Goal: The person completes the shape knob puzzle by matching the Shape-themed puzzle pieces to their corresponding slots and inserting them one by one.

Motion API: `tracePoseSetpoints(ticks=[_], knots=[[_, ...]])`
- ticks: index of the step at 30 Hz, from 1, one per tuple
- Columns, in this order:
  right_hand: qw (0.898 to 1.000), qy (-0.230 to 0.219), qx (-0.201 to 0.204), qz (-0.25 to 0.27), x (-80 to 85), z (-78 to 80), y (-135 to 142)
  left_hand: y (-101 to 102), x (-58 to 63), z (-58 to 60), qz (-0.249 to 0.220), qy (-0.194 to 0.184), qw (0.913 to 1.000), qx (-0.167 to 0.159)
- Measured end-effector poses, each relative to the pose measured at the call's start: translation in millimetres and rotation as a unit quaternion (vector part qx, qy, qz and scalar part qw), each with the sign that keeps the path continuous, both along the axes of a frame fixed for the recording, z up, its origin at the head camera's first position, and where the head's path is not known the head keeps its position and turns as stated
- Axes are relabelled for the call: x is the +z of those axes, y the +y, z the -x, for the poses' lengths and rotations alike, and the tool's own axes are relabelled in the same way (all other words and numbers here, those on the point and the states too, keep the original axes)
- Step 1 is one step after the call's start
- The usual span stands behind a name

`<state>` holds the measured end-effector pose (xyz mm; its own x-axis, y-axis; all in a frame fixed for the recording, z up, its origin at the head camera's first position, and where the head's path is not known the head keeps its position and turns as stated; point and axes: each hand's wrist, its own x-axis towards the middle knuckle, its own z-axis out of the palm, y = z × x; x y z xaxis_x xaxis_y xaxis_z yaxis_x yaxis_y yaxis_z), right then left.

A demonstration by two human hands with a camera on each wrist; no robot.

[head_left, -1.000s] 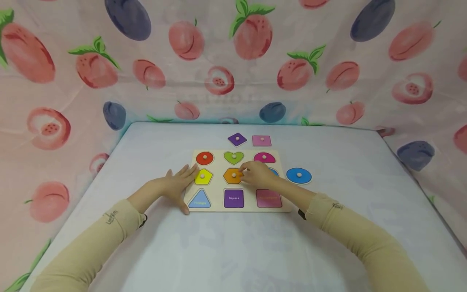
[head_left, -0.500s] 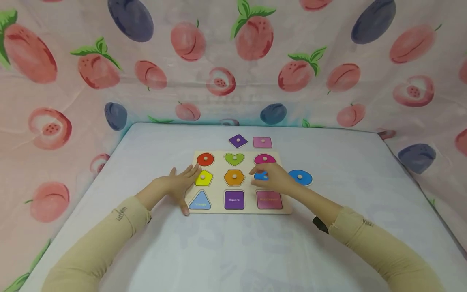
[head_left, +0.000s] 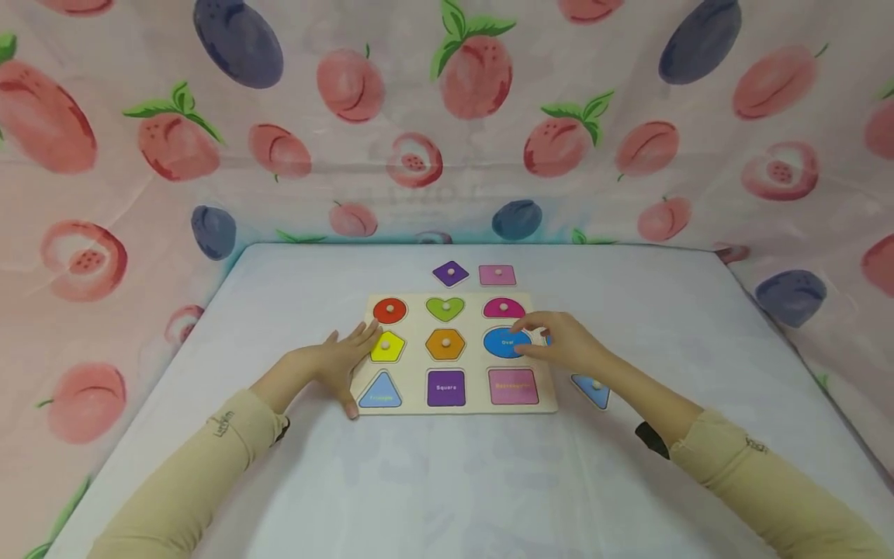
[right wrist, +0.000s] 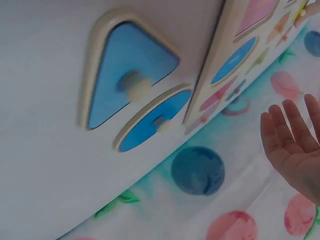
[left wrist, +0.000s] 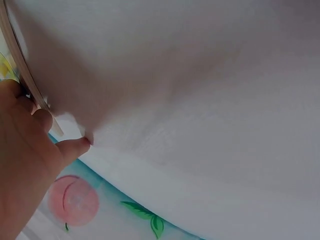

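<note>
A wooden shape puzzle board (head_left: 412, 400) lies on the table. My left hand (head_left: 337, 365) rests at its left edge, fingers spread, tips beside the yellow pentagon piece (head_left: 395, 348). Over the board's right side hovers my right hand (head_left: 569, 341), its fingers loosely bent and nothing between them. Beneath its fingertips is the bare blue oval recess (head_left: 501, 341). In the right wrist view, the blue oval piece (right wrist: 162, 119) and the blue triangle piece (right wrist: 142, 60), both knobbed, lie beside the board; in the head view the hand mostly covers the oval piece.
Beyond the board lie a purple diamond piece (head_left: 450, 273) and a pink rectangle piece (head_left: 497, 275). Red circle (head_left: 389, 317), green heart (head_left: 445, 314), magenta half-circle (head_left: 497, 308) and orange hexagon (head_left: 436, 351) pieces sit in the board. A fruit-print cloth (head_left: 293, 198) hangs behind the table.
My right hand has moved right from the orange hexagon across the oval recess, uncovering that recess and covering the oval piece. The blue triangle piece has come into sight. The left hand stays put.
</note>
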<state>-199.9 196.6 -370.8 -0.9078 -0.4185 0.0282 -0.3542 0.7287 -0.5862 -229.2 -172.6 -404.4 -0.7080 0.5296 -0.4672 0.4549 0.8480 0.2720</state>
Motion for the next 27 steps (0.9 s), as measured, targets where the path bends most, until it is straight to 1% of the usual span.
tracePoseSetpoints(ticks=[8,15,22,27], knots=[[1.000,0.011,-0.026,-0.006,-10.6,4.2,27.3,-1.7,-1.9,2.4,0.005,-0.001,1.0000,0.000],[0.999,0.034,-0.023,-0.009,-21.9,7.0,47.1,-0.7,-2.5,1.8,0.003,-0.013,0.9998,0.013],[0.999,0.028,-0.033,-0.026,-30.6,10.7,63.6,1.5,-2.5,2.5,0.010,-0.018,0.9997,0.010],[0.999,0.021,-0.021,-0.040,-35.0,20.0,74.1,0.2,-3.1,3.7,0.018,-0.015,0.9997,0.009]])
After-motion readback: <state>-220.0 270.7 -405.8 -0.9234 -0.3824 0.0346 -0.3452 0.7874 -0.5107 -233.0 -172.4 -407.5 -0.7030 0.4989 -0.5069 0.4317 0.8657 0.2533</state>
